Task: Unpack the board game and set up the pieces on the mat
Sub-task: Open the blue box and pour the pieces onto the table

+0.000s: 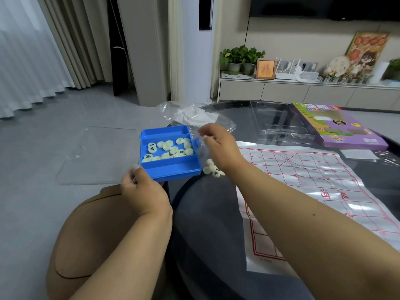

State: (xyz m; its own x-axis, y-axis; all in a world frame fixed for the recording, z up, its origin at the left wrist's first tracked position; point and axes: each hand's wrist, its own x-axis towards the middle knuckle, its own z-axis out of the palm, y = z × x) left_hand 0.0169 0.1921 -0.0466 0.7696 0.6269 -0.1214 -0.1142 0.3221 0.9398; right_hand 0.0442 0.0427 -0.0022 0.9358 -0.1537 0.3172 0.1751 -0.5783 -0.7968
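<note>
An open blue plastic box (173, 167) with several white round pieces (167, 148) in its middle compartment is held up over the table's left edge. My left hand (144, 191) grips its near left corner. My right hand (218, 146) hovers at the box's right side by the blue latch tab, fingers curled and blurred; I cannot make out whether they pinch anything. A few white pieces (213, 168) lie on the dark table (205, 213) just under that hand. The clear mat (303, 180), printed with a red grid, is spread out to the right.
Crumpled clear plastic wrap (186, 114) lies beyond the box. A clear plastic tray insert (279, 124) and the purple game carton (344, 126) sit at the far right. A clear flat sheet (97, 156) lies on the floor at left. My knee (91, 234) is below.
</note>
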